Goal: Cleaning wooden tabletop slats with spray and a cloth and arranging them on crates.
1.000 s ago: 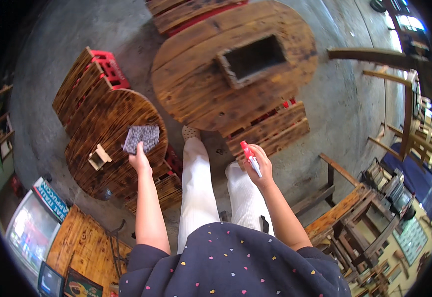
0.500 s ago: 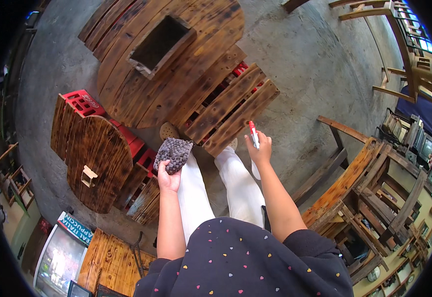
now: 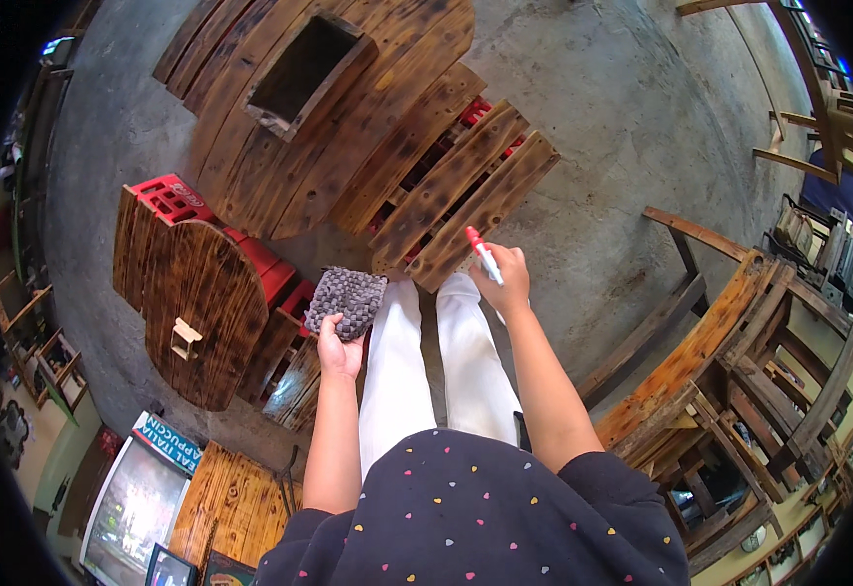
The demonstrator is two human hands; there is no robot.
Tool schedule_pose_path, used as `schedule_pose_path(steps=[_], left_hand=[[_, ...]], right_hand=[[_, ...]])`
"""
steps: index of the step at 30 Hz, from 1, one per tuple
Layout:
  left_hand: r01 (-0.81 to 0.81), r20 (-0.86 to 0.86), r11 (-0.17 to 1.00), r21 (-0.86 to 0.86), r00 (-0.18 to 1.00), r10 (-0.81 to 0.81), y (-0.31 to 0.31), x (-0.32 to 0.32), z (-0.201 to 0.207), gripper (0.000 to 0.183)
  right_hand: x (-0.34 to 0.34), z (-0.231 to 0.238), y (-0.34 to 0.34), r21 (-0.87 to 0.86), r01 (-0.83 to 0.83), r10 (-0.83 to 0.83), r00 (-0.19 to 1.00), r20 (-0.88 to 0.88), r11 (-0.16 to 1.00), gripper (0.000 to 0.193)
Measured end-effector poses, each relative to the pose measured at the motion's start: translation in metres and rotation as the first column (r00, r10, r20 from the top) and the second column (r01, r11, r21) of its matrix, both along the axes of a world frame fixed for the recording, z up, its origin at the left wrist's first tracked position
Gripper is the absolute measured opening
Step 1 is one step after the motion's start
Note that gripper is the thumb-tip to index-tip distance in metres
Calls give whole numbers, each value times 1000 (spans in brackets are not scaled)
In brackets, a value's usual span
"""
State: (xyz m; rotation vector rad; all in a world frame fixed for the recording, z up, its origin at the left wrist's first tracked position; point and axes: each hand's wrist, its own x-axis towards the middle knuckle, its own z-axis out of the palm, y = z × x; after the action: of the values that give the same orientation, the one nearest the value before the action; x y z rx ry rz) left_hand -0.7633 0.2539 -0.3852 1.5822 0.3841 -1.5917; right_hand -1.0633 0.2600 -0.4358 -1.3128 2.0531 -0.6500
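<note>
My left hand (image 3: pixel 340 352) grips a grey and black woven square (image 3: pixel 345 299) by its near edge, thumb on top. Whether it is a flat mat or a pouch I cannot tell. A white marker with a red end (image 3: pixel 485 256) is held in my right hand (image 3: pixel 511 283), its red end tilted up and to the left. The two hands are apart, above my white trousers (image 3: pixel 396 371), and the marker does not touch the weave.
Ahead stands a large round wooden table (image 3: pixel 290 186) with a box-shaped opening (image 3: pixel 311 73). A slatted bench (image 3: pixel 475 190) adjoins it. Left are red crates (image 3: pixel 170 198) under a wooden seat top (image 3: pixel 202 303) bearing a small wooden stand (image 3: pixel 184 337). Wooden furniture (image 3: pixel 685 361) stands right.
My right hand has turned, and the marker now leans left instead of pointing nearly straight ahead. The woven square stays in my left hand. The surroundings have shifted slightly in view.
</note>
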Motion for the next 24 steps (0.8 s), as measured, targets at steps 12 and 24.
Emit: schedule_pose_path(steps=[12,24], left_hand=[[-11,60,999,41,998,8,35,19,-13,32],[44,134,997,67,990,-52,46,19,-18,33]], right_hand=[[4,-6,19,422,-101,139,988,-60,901,17],[-48,-23,92,254,417,-417,907,-56,873,24]])
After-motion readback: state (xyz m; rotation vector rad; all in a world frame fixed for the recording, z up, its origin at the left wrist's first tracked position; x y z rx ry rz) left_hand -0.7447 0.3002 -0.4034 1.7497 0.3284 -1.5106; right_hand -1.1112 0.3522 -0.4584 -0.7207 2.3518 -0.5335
